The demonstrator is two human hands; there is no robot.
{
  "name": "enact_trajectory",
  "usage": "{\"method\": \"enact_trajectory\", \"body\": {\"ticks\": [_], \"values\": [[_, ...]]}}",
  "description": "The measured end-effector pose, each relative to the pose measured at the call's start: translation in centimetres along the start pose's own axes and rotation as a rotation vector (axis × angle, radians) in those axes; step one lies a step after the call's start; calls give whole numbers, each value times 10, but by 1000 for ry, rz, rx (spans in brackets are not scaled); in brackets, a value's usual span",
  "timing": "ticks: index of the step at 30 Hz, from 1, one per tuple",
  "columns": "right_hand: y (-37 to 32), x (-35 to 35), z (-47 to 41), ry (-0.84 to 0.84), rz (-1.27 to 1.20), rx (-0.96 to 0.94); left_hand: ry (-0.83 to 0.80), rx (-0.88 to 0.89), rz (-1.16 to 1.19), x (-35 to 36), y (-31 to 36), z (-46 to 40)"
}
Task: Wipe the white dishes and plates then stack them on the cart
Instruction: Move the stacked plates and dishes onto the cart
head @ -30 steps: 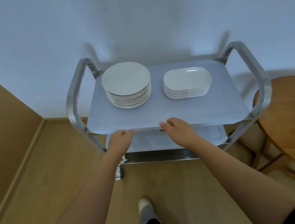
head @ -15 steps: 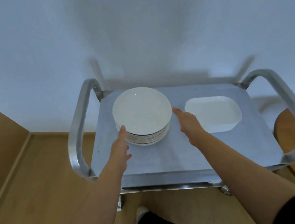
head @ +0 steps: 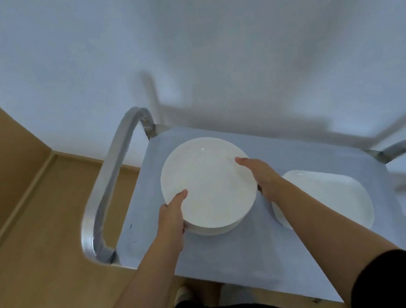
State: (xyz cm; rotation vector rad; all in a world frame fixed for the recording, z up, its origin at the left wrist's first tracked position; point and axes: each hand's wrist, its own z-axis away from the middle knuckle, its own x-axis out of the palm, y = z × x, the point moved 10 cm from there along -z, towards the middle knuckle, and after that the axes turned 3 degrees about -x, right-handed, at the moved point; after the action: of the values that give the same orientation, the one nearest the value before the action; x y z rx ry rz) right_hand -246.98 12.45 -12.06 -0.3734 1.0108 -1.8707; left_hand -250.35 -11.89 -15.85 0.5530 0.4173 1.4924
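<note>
Hands, left hand (head: 171, 214) and right hand (head: 260, 173), clamp opposite rims of the round plate stack (head: 209, 187) near the cart's (head: 240, 255) far-left corner, thumbs on top, fingers hidden underneath, probably to lift it for wiping.

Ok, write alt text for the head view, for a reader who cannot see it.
A person's left hand and right hand grip opposite sides of a stack of round white plates on a metal cart. A stack of oblong white dishes sits to the right, against a pale wall.
</note>
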Motion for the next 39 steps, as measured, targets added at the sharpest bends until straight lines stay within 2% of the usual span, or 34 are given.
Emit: {"method": "enact_trajectory", "body": {"ticks": [5,14,39], "values": [[-3,15,-16,-153,-11,85,128,5,94,-3,-4,-2],[-2,12,-23,-108,32,45,255,30,204,-6,-12,-3],[5,-8,-42,-37,48,31,186,54,224,8,-5,-12]]}}
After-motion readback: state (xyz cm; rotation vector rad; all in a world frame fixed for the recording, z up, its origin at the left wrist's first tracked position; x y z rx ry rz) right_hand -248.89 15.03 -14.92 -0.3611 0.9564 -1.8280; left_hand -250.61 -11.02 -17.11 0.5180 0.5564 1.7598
